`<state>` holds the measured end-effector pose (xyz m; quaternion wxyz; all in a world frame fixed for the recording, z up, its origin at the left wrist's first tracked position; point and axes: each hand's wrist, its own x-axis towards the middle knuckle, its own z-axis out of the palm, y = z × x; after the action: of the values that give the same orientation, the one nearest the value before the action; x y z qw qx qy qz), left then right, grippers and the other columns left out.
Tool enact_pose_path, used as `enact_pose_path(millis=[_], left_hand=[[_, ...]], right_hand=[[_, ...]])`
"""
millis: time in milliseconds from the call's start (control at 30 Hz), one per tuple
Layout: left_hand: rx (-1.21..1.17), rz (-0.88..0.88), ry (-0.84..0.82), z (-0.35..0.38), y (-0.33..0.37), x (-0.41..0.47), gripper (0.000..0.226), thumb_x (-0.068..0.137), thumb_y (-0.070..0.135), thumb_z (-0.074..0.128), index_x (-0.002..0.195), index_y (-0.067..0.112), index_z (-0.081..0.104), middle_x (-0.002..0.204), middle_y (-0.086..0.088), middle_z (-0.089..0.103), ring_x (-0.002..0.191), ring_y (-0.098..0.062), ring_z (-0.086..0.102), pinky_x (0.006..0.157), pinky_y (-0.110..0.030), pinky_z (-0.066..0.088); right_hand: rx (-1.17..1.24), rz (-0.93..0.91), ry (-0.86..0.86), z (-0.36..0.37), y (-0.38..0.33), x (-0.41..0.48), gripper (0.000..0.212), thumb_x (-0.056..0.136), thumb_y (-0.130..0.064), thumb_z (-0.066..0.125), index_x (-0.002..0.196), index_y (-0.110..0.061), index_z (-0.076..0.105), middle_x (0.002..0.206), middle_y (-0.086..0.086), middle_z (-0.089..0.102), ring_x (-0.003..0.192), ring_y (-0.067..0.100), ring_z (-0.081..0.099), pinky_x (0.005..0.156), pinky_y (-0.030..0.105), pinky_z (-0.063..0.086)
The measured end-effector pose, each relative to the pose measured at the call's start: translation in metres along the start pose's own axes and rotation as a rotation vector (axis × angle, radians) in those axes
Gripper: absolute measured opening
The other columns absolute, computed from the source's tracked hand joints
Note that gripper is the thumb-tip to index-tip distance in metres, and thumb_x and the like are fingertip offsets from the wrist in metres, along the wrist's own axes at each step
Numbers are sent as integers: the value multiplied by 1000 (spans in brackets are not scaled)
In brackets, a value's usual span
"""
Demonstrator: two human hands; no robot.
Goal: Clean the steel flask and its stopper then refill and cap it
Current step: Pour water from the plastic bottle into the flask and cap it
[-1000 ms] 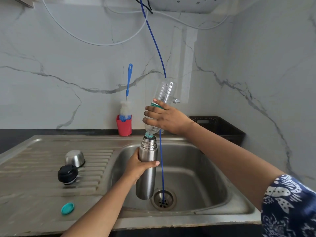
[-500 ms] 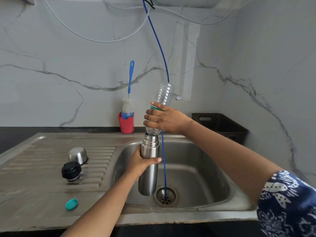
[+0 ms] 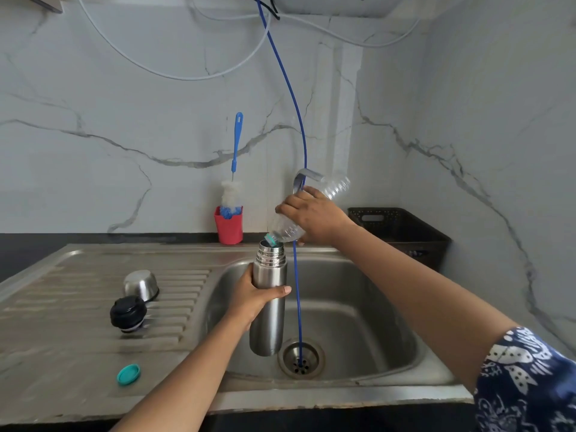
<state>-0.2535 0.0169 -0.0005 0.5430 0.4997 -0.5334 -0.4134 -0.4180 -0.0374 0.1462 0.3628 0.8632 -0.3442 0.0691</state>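
On the steel drainboard (image 3: 62,325) at the left lie three loose pieces: a teal bottle cap (image 3: 128,374) nearest the front edge, the flask's black stopper (image 3: 128,313) behind it, and a steel cup lid (image 3: 141,285) resting mouth down just behind the stopper. Further back, on the dark counter (image 3: 31,247) against the marble wall, a red holder (image 3: 229,227) carries a blue-handled bottle brush (image 3: 237,141) standing upright.

The left hand (image 3: 249,302) wraps its fingers and thumb round the middle of the steel flask (image 3: 268,328) and holds it upright above the sink (image 3: 367,294), left of the drain (image 3: 300,358). The flask's mouth is uncovered. The right hand (image 3: 313,218) grips a clear plastic bottle (image 3: 288,230) round its body and tilts it neck down towards the left, so that its teal-ringed mouth sits at the flask's rim. Whether water is running cannot be told.

A thin blue tube (image 3: 296,307) hangs from above, passes just right of the flask and ends in the drain. A steel tap (image 3: 304,177) shows behind the right hand. A black plastic crate (image 3: 402,232) stands on the counter at the right, and a blue patterned sleeve (image 3: 526,381) covers the right upper arm.
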Motion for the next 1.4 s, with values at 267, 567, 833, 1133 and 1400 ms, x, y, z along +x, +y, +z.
enact_pose_path(millis=[267,567,833,1133,1400], left_hand=[[-21,21,50,-4,19,1,67,49,22,91,109,26,60,98,5,72,89,-13,69,71,-25,49],[-35,94,175,-35,59,2,60,50,20,90,101,29,59,95,7,71,83,-10,68,71,-26,50],[7,198,324,-105,118,-6,48,66,7,84,104,23,58,90,10,68,75,-3,64,59,-15,50],[52,175,523,-212,128,-30,54,62,10,87,106,23,59,99,2,69,89,-18,67,77,-32,53],[53,131,636,-273,101,-49,64,57,12,90,111,20,57,103,0,68,91,-20,66,81,-38,54]], right_hand=[[881,552,-30,-2,-9,-15,83,65,-38,85,134,-15,44,130,2,55,118,22,51,95,31,41],[1625,735,87,-8,-22,-18,64,70,-27,83,122,-10,51,112,6,65,93,16,65,73,24,52],[1871,674,147,-13,-50,13,64,67,-24,84,120,-7,52,108,8,67,89,17,69,67,24,55],[2028,581,114,-12,-109,46,60,64,-25,83,113,-12,49,107,5,65,94,18,66,79,29,54],[2095,469,29,-3,-149,67,63,58,-26,88,112,-11,60,100,5,71,90,20,70,76,29,54]])
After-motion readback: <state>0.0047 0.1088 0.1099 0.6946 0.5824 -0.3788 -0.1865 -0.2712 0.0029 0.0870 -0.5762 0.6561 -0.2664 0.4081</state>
